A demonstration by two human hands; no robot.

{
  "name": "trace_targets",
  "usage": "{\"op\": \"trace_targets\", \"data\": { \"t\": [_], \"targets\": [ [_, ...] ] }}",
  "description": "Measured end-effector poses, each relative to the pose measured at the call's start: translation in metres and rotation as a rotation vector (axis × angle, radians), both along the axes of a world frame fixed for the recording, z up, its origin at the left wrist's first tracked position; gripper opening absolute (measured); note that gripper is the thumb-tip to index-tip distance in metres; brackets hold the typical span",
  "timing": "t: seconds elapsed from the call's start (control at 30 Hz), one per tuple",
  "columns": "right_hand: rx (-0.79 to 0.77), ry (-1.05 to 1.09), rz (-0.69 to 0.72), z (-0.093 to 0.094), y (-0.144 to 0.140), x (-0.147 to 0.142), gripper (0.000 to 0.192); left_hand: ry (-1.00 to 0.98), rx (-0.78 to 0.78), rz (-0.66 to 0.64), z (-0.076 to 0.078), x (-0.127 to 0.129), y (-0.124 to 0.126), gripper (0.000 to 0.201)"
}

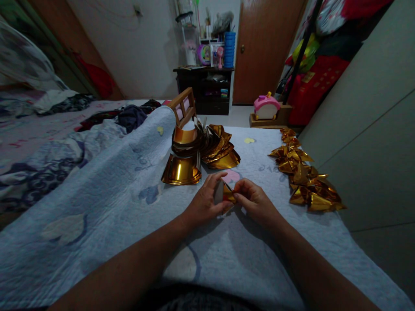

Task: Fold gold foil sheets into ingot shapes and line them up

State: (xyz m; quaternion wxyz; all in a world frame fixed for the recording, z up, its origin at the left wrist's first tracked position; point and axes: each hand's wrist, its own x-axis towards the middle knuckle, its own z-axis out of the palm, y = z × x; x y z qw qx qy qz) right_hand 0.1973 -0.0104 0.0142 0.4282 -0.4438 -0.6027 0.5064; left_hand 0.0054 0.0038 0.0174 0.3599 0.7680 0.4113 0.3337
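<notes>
Between my two hands is a small piece of gold foil paper point(228, 195), partly folded, with a pale underside showing on its left. My left hand point(207, 196) is curled around its left side, thumb below and fingers above. The fingertips of my right hand point(251, 196) pinch its right end. Just beyond my hands, stacks of curved gold foil sheets point(181, 169) lie on the blue bedspread point(162, 220). Folded, pointed gold foil pieces point(300, 172) form a long pile to the right.
A wooden frame point(183, 106) stands behind the foil stacks. Rumpled clothes point(131, 117) and bedding lie to the left. A white cabinet wall point(372, 142) borders the right side. A pink toy-like case point(266, 107) sits past the far edge, near a dark shelf unit point(210, 99).
</notes>
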Motion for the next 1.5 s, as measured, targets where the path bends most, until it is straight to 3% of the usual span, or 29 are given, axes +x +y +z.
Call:
{"op": "trace_targets", "data": {
  "t": [0.2,0.33,0.47,0.6,0.83,0.97,1.07,1.2,1.5],
  "targets": [
    [-0.112,0.130,0.020,0.001,0.000,0.001,0.022,-0.179,-0.192,-0.034,0.000,0.003,-0.003,0.053],
    [-0.254,0.215,0.087,0.003,-0.002,0.003,0.032,-0.434,-0.419,-0.046,-0.002,0.004,-0.003,0.055],
    [-0.273,0.131,0.164,0.004,-0.004,0.003,0.027,-0.556,-0.447,0.030,0.002,0.007,-0.005,0.055],
    [-0.242,0.100,0.130,0.005,-0.004,0.001,0.030,-0.528,-0.425,0.053,0.003,0.006,-0.006,0.053],
    [-0.246,0.133,0.103,0.007,-0.001,0.010,0.034,-0.387,-0.197,0.096,0.007,-0.005,-0.004,0.032],
    [-0.231,0.066,0.120,0.005,-0.001,0.014,0.032,-0.431,-0.357,0.095,0.012,-0.006,0.000,0.033],
    [-0.218,0.013,0.139,0.005,0.000,0.016,0.031,-0.398,-0.437,0.002,0.010,-0.005,0.004,0.028],
    [-0.191,-0.047,0.151,0.006,0.001,0.017,0.028,-0.359,-0.427,-0.086,0.006,-0.004,0.005,0.023],
    [-0.222,-0.122,0.084,0.005,-0.001,0.012,0.026,-0.299,-0.413,-0.118,0.002,-0.005,0.005,0.011]
  ]
}}
